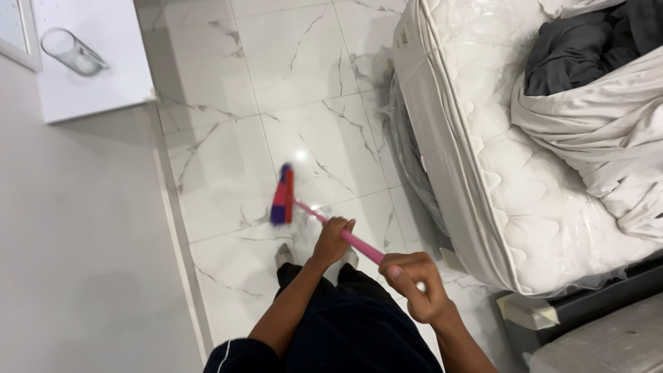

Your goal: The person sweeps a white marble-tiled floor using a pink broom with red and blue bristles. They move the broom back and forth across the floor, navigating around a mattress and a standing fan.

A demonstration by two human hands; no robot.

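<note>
Hands, two, both closed on one pink straight broom handle (pixel 345 237): left hand (pixel 331 242) wrapped round it lower down, nearer the head; right hand (pixel 416 284) gripping the upper end, which is hidden inside the fist. Broom head, purple with red-orange band (pixel 282 195), blurred, bristles hard to make out, resting on or just above the white grey-veined marble tile floor (pixel 228 173) in front of the person's feet. Dark trousers (pixel 352 324), covering the lap and most of both feet; only pale toe tips show. Quilted white mattress in clear plastic wrap (pixel 511 179), to the right, tilted, cut off at the top edge; crumpled white sheet (pixel 594 131) and dark grey cloth (pixel 573 48) heaped on it, both cut by the frame. White countertop (pixel 103 69), upper left, bearing a clear drinking glass (pixel 72 52), whether upright or lying cannot be told. Plain white wall (pixel 76 242), left.
</note>
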